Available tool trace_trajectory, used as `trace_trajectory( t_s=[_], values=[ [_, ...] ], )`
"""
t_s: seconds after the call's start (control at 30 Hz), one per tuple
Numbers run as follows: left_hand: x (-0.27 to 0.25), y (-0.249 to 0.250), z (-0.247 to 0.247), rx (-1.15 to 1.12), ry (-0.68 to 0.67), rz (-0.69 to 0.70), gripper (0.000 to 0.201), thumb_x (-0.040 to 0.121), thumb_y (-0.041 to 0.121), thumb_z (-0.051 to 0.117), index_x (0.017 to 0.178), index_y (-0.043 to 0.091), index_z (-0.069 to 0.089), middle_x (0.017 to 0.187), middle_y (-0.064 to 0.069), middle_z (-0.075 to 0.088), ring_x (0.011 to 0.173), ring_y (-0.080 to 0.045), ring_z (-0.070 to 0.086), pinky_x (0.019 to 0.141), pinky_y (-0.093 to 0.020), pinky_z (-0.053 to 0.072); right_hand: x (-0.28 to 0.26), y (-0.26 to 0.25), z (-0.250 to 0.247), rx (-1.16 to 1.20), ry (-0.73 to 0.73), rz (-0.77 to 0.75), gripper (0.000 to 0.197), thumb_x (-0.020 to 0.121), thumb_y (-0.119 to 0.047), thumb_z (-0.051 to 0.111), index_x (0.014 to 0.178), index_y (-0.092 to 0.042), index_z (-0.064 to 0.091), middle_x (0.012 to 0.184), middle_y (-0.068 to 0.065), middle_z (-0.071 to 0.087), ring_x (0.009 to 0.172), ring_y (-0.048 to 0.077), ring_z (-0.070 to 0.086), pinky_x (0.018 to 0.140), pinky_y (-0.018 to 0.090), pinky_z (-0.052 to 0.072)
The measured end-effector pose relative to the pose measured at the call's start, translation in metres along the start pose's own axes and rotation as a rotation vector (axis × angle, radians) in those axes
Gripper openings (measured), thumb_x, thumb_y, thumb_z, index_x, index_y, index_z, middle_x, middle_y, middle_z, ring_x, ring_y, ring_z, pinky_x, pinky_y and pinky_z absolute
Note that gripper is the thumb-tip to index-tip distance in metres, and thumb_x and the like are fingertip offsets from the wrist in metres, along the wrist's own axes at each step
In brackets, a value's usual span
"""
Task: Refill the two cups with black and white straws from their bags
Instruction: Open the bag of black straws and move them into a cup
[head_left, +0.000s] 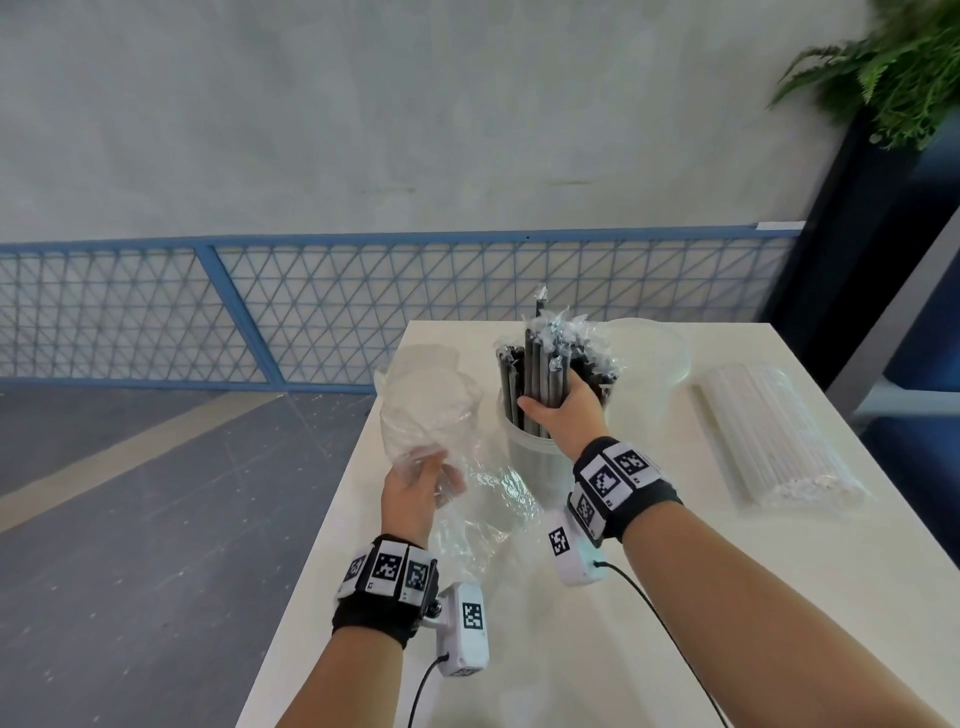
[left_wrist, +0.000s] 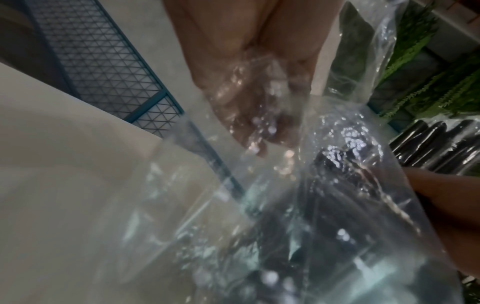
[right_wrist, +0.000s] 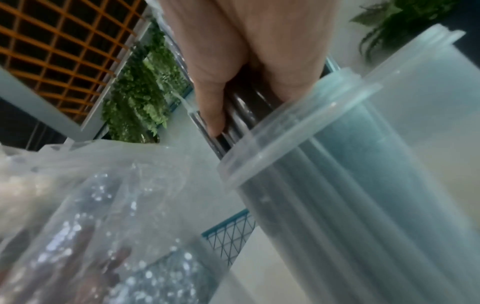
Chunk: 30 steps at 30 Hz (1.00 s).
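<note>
My right hand (head_left: 558, 402) grips a bundle of wrapped black straws (head_left: 545, 371) whose lower ends stand inside a clear cup (head_left: 530, 457) on the white table (head_left: 675, 597). In the right wrist view the fingers (right_wrist: 213, 102) curl round the black straws (right_wrist: 241, 107) just above the cup rim (right_wrist: 298, 131). My left hand (head_left: 421, 488) holds a crumpled, empty clear bag (head_left: 426, 410) raised left of the cup. The bag (left_wrist: 298, 205) drapes over the fingers (left_wrist: 249, 115) in the left wrist view. A second clear cup (head_left: 654, 358), empty, stands behind right. A sealed bag of white straws (head_left: 774, 436) lies on the table's right side.
The table's left edge runs close under my left hand, with grey floor (head_left: 130, 493) beyond. A blue mesh fence (head_left: 260, 306) lines the wall behind. A green plant (head_left: 893, 67) on a dark stand sits at the far right corner.
</note>
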<state>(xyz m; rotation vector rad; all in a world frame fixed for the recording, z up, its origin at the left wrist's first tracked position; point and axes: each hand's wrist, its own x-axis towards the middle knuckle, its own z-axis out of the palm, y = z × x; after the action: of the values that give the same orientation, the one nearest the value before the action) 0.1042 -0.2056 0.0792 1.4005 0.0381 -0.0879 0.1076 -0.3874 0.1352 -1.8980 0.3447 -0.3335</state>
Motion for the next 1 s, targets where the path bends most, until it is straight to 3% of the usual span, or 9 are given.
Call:
trace_trajectory(
  t_s=[0.17,0.37,0.43,0.5,0.6,0.77,0.83,0.9,1.0],
  values=[
    [-0.001,-0.002,0.000,-0.058,0.052,-0.012,0.011,0.094,0.013,0.047,0.088,0.009,0.055,0.055,-0.002,0.061,0.055,-0.017,0.058,0.049,-0.018,0.049,0.009,0.000,0.000,-0.125,-0.076,0.036,0.046,0.080,-0.018,0.071,0.119,-0.005,0.052,0.115,0.012,0.064,0.108,0.026,0.059,0.088,0.026,0.044],
    [-0.005,-0.014,-0.012,-0.097,0.076,-0.072,0.031,0.093,0.042,0.042,0.082,0.015,0.054,0.059,0.002,0.064,0.061,-0.018,0.061,0.067,-0.032,0.045,-0.015,0.014,-0.008,-0.075,-0.040,-0.174,0.087,0.073,-0.023,0.077,0.142,-0.012,0.025,0.141,0.005,0.040,0.128,0.016,0.041,0.111,0.032,0.033],
    [-0.005,-0.019,-0.016,-0.124,0.107,-0.115,0.038,0.092,0.046,0.040,0.083,0.013,0.055,0.059,0.001,0.065,0.062,-0.019,0.062,0.068,-0.033,0.048,-0.032,0.024,-0.013,-0.087,0.088,-0.306,0.078,0.079,-0.022,0.070,0.142,-0.012,0.024,0.143,0.003,0.035,0.131,0.012,0.036,0.111,0.028,0.030],
    [-0.008,-0.025,-0.018,-0.123,0.132,-0.153,0.044,0.092,0.050,0.036,0.085,0.012,0.056,0.058,0.000,0.065,0.065,-0.022,0.061,0.068,-0.033,0.050,-0.051,0.038,-0.015,-0.080,0.248,-0.391,0.056,0.083,-0.020,0.066,0.131,-0.009,0.038,0.128,-0.001,0.042,0.120,0.013,0.044,0.106,0.029,0.038],
    [-0.011,-0.033,-0.019,-0.151,0.150,-0.207,0.052,0.092,0.055,0.030,0.086,0.011,0.057,0.062,-0.004,0.065,0.068,-0.025,0.061,0.069,-0.034,0.050,-0.070,0.066,-0.011,-0.051,0.249,-0.173,0.035,0.084,-0.026,0.064,0.111,-0.014,0.046,0.111,-0.003,0.048,0.101,0.019,0.055,0.088,0.034,0.048],
    [-0.012,-0.042,-0.018,-0.238,0.162,-0.283,0.055,0.092,0.055,0.025,0.085,0.011,0.057,0.069,-0.010,0.063,0.061,-0.022,0.065,0.067,-0.035,0.051,-0.082,0.093,-0.002,0.067,-0.331,0.508,0.067,0.087,-0.056,0.046,0.137,-0.015,0.031,0.135,0.007,0.050,0.108,0.023,0.056,0.094,0.036,0.041],
    [-0.012,-0.048,-0.019,-0.239,0.148,-0.348,0.050,0.092,0.053,0.029,0.090,0.010,0.054,0.075,-0.011,0.064,0.062,-0.021,0.067,0.067,-0.036,0.052,-0.084,0.098,0.003,0.205,-0.414,0.569,0.066,0.088,-0.052,0.049,0.140,-0.017,0.027,0.130,0.005,0.054,0.108,0.023,0.058,0.090,0.037,0.040],
    [-0.011,-0.056,-0.021,-0.162,0.179,-0.412,0.042,0.091,0.047,0.045,0.111,0.009,0.048,0.099,-0.016,0.062,0.081,-0.026,0.065,0.073,-0.039,0.052,-0.083,0.100,0.006,0.238,-0.403,0.538,0.057,0.089,-0.032,0.058,0.136,-0.015,0.032,0.107,0.002,0.065,0.094,0.018,0.062,0.082,0.035,0.040],
    [-0.013,-0.058,-0.033,0.241,0.484,-0.285,0.091,0.074,0.027,0.075,0.140,0.007,0.015,0.140,-0.021,0.034,0.121,-0.036,0.045,0.098,-0.046,0.042,-0.077,0.102,0.007,0.071,-0.391,0.445,0.048,0.087,-0.010,0.058,0.131,-0.009,0.036,0.092,0.001,0.062,0.082,0.015,0.060,0.073,0.029,0.043]
  ],
)
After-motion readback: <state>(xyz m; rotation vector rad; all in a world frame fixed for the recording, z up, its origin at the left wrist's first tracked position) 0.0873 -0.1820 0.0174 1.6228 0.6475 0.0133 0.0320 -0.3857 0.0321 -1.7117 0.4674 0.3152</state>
